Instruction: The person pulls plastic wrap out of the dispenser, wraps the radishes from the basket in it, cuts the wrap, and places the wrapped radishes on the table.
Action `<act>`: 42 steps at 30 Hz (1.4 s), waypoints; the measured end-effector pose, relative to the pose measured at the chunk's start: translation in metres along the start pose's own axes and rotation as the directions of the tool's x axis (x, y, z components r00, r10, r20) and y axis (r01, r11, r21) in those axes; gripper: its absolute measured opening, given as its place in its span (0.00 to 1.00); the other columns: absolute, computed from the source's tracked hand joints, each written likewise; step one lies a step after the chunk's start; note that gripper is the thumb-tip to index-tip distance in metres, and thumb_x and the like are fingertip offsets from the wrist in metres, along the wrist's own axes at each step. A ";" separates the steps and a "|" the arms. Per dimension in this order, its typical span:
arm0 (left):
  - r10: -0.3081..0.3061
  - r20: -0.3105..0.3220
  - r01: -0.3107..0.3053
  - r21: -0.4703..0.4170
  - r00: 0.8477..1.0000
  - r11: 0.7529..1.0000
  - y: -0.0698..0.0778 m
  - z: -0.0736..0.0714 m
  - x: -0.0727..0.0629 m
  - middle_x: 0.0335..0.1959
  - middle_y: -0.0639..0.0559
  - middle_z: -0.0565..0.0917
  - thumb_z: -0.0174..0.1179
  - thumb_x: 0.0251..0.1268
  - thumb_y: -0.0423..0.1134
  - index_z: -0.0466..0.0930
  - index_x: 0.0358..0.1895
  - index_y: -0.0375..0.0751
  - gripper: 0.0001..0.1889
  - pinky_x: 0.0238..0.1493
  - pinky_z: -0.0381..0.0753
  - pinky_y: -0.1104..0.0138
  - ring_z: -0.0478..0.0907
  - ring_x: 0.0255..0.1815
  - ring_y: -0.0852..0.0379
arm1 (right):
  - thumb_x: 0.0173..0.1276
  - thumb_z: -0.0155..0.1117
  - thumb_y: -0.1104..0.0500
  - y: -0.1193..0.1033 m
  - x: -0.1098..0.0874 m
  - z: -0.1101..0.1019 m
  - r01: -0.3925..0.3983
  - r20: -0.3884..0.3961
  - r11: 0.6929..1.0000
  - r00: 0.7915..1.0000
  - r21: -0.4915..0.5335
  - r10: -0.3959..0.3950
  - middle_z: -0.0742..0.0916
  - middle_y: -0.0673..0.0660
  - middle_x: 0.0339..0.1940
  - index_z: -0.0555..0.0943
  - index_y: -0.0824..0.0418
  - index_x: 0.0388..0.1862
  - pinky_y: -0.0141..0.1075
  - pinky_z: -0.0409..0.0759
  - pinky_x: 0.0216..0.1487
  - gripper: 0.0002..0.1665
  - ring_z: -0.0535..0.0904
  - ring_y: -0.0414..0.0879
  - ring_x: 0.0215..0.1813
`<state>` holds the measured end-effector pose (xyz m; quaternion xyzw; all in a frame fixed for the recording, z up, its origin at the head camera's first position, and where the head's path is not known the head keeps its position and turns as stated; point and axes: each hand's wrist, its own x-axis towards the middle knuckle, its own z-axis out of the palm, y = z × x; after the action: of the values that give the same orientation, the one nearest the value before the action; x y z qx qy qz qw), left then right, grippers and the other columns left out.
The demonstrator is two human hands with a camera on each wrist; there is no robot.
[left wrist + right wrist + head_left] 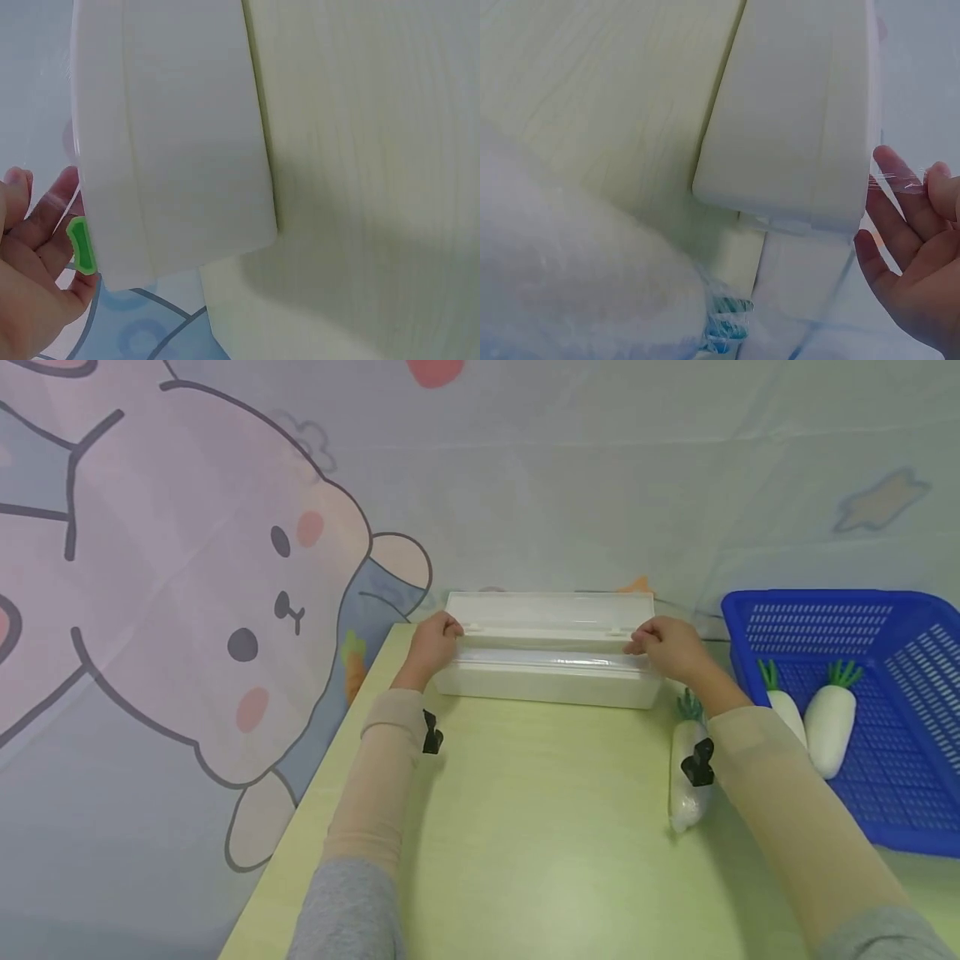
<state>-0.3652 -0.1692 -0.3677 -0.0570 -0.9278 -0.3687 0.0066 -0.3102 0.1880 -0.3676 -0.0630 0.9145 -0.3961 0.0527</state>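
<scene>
A white cling film dispenser [543, 685] sits at the back of the table, its clear-topped lid [551, 608] raised. At its left end my left hand [435, 647] pinches the film's edge, fingers curled beside a small green piece [82, 246] on the box. My right hand [670, 650] is at the opposite end, pinching cling film [904, 184] between thumb and fingers; the film stretches toward the box. Below my right wrist lies a white radish [686, 768] with green leaves, wrapped in clear film and partly hidden by the wrist camera mount.
On the right stands a blue plastic basket [847, 597] with two white radishes [830, 731] in it, one partly behind my right arm. The pale table [540, 827] meets a cartoon-printed cloth [525, 510] along its back and left side.
</scene>
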 end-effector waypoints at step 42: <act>0.034 -0.021 -0.038 -0.248 0.999 0.968 0.026 -0.034 -0.007 0.35 0.39 0.79 0.42 0.78 0.35 0.71 0.48 0.30 0.11 0.50 0.79 0.54 0.81 0.43 0.40 | 0.80 0.41 0.59 -0.032 -0.007 -0.024 -0.024 -0.013 0.932 0.999 0.363 0.031 0.87 0.46 0.35 0.66 0.77 0.59 0.32 0.81 0.48 0.22 0.81 0.29 0.34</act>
<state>-0.3560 -0.1746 -0.3261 -0.0711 -0.8731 -0.4822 0.0136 -0.3042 0.1848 -0.3273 -0.0356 0.8269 -0.5579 0.0605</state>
